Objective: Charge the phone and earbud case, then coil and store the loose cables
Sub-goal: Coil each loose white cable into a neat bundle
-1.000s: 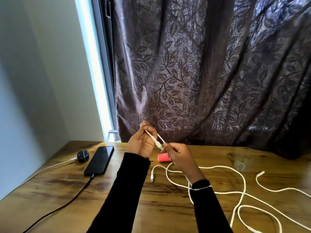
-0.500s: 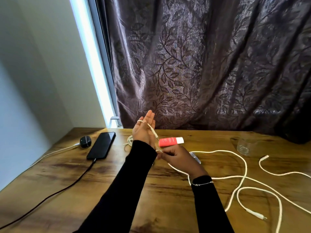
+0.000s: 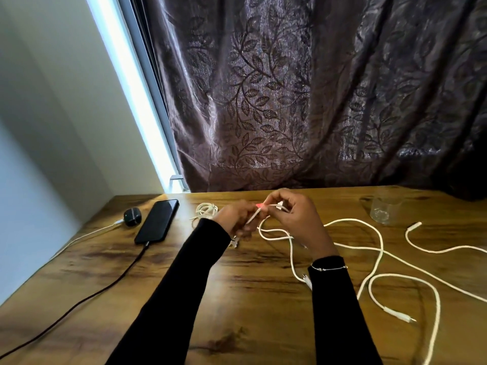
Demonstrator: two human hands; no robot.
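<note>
Over the middle of the wooden table (image 3: 250, 306), my left hand (image 3: 233, 218) and my right hand (image 3: 292, 216) both grip one white cable (image 3: 276, 234), which loops down onto the table below them. A black phone (image 3: 157, 220) lies at the back left with a dark cable (image 3: 105, 283) plugged into its near end. Beside it sits the black earbud case (image 3: 132, 217) with a white cable (image 3: 87, 234) attached. A small coiled white cable (image 3: 207, 209) lies behind my left hand. Loose white cables (image 3: 379, 262) sprawl across the right side.
A clear glass (image 3: 383, 210) stands at the back right. A pink object (image 3: 259, 206) shows between my hands, mostly hidden. A dark leaf-patterned curtain (image 3: 303, 101) hangs behind the table, and a pale wall (image 3: 39, 127) runs along the left.
My left hand has come down from its raised, flat pose and curled round the cable. My right hand moved up and right to meet it. The head camera tilted down slightly.
</note>
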